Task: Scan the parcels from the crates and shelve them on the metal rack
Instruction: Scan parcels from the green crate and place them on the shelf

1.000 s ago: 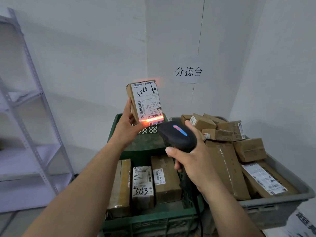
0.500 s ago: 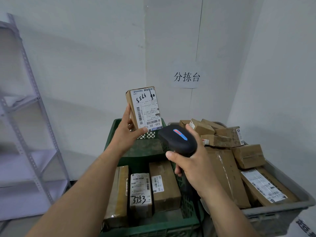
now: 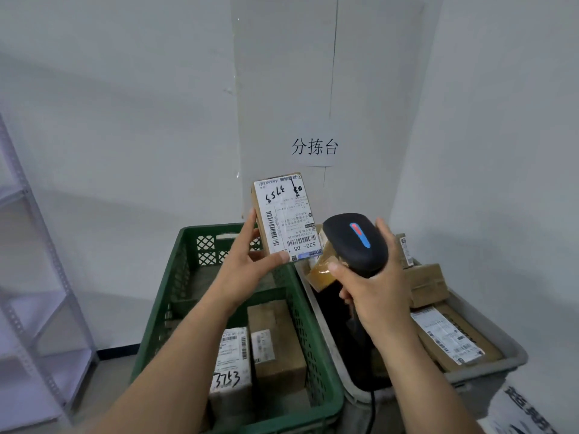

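Note:
My left hand [image 3: 247,261] holds a small brown parcel [image 3: 286,216] upright above the green crate [image 3: 169,308], its white label facing me. My right hand [image 3: 372,286] grips a black barcode scanner [image 3: 355,242], head up, just right of the parcel; its cable hangs down. No scan light shows on the label. Inside the green crate lie two boxes: one marked 3753 [image 3: 230,364] and a plain brown one [image 3: 277,339]. The grey crate [image 3: 488,368] at the right holds several more parcels, partly hidden by my right arm. The metal rack [image 3: 34,277] stands at the far left.
White walls close off the corner behind both crates; a paper sign [image 3: 315,147] with Chinese characters hangs above them. A printed white bag [image 3: 526,411] sits at the bottom right. The rack's lower shelves show at the left edge.
The orange scan light on the label has gone out. The view has shifted left and down, so both hands and the parcel sit lower in frame; the scanner stays beside the parcel.

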Motion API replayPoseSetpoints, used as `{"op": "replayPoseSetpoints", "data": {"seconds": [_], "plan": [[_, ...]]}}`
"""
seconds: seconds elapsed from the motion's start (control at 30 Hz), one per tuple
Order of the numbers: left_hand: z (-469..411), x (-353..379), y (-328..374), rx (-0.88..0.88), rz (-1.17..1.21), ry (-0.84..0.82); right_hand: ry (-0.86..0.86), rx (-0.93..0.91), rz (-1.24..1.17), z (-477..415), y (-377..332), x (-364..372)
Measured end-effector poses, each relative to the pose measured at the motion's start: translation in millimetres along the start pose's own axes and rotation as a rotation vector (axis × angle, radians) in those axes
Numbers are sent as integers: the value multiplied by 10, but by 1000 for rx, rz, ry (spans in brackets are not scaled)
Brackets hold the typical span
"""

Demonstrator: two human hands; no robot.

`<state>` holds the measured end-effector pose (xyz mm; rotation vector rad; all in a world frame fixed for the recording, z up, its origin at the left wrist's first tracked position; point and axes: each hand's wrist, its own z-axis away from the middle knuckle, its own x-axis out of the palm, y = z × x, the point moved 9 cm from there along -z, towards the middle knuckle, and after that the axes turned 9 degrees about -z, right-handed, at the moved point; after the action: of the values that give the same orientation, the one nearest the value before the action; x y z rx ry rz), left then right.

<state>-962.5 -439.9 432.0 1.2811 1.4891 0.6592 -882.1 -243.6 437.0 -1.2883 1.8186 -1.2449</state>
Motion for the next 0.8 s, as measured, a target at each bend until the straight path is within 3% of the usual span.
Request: {"op": "replayPoseSetpoints", "data": {"seconds": [0.17,0.43,0.57,0.8], "plan": [[175,491,177,12,74,-78,81,-37,-70,-20,-52,-438],[452,1154,387,27,146,-166,155,-25,21,268,-13,-985],[575,1470,488,74,112,-296,195,-15,49,482,-41,-1286],[997,1788,711,193,102,-420,397,-50,167,1138,-391,-1652]]}}
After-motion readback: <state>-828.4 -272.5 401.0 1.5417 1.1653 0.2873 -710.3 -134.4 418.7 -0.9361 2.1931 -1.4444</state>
